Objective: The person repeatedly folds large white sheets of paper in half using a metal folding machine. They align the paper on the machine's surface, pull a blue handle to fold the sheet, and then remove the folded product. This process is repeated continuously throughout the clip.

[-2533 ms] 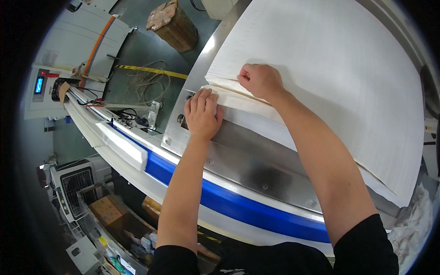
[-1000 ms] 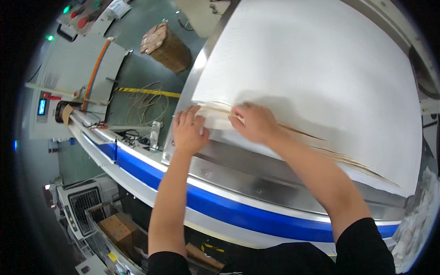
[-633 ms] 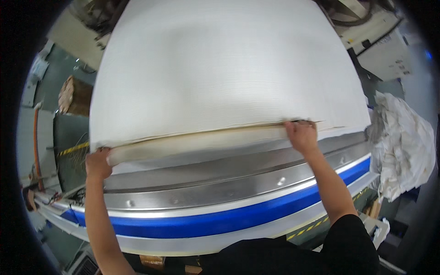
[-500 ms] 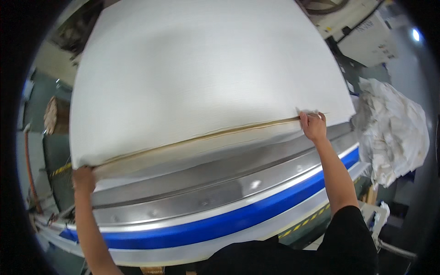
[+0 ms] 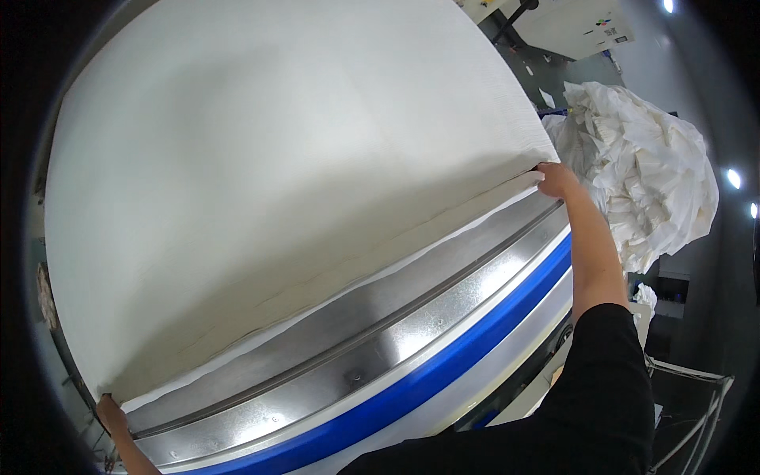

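Observation:
A broad white sheet (image 5: 277,158), which looks like fabric, fills the upper left and middle of the head view. Its near edge runs slantwise from lower left to upper right, with a narrow folded strip along it. My left hand (image 5: 112,413) is closed on the sheet's near left corner, fingers partly hidden. At the right end of the same edge my right hand (image 5: 557,180) is closed round the sheet, with its fingertips tucked out of sight in a dark gap at the fold. Between the hands the fold shows as a thin, uneven line.
Below the sheet's edge lies a shiny metal ledge (image 5: 380,332), then a blue band (image 5: 412,400) along the machine's front. A heap of crumpled white cloth (image 5: 645,178) stands at the right. Beyond it are a pale cabinet (image 5: 566,28) and, at lower right, a tubular frame (image 5: 697,404).
My left hand has moved down and left, and my right hand slightly up and right, farther apart. The brownish strip along the fold has narrowed to a thin line. The view has turned and shifted.

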`<move>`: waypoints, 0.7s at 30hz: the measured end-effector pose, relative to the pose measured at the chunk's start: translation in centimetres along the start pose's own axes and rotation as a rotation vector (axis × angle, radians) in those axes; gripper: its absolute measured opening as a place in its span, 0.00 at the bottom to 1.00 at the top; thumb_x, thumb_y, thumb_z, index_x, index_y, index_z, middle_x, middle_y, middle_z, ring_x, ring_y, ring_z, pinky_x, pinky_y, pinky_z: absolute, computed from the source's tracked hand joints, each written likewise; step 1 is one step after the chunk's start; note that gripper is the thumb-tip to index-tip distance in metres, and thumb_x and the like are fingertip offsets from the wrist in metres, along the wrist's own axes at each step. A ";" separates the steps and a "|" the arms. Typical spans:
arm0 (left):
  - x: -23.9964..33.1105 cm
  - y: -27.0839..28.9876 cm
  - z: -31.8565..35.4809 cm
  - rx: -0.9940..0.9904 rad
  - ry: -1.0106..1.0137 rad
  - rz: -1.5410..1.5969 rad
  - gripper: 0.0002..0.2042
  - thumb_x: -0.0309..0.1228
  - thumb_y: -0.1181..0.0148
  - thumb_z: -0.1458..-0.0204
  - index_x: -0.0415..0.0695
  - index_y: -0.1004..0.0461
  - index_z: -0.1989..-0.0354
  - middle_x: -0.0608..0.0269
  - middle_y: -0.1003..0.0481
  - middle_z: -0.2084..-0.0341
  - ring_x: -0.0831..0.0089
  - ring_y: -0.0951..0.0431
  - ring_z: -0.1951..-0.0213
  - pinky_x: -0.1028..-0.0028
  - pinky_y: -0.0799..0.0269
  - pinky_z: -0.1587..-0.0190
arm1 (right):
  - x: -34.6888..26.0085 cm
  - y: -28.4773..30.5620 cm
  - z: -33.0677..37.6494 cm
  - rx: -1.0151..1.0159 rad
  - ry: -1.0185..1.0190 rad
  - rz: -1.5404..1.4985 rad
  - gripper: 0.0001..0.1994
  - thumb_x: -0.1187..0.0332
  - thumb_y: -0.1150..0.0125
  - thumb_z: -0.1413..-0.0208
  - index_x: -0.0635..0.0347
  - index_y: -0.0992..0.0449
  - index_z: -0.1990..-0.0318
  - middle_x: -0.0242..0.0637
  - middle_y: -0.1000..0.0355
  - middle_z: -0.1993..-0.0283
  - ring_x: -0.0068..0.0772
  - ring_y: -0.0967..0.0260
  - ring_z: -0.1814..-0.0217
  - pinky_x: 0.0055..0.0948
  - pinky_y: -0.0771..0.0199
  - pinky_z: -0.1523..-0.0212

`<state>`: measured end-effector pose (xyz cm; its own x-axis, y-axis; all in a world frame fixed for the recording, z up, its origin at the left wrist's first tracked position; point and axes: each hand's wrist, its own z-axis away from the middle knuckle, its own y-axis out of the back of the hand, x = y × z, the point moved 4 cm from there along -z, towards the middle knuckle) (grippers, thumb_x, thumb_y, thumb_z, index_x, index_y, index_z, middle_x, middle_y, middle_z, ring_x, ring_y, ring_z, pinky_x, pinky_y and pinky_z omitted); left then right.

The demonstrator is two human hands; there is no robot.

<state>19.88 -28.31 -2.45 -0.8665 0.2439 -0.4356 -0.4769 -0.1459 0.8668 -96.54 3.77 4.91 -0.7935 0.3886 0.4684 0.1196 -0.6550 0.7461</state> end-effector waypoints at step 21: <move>0.4 18.3 10.9 -0.207 -0.002 -0.127 0.15 0.23 0.53 0.51 0.51 0.24 0.57 0.59 0.23 0.60 0.57 0.25 0.56 0.56 0.43 0.40 | 12.0 3.5 10.8 0.288 0.096 -0.024 0.17 0.74 0.47 0.54 0.54 0.25 0.54 0.45 0.26 0.56 0.48 0.29 0.52 0.40 0.31 0.51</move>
<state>12.42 -20.39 15.88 -0.7971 0.2750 -0.5376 -0.6027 -0.3076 0.7363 -99.23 13.16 18.29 -0.8491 0.3297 0.4126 0.2539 -0.4303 0.8662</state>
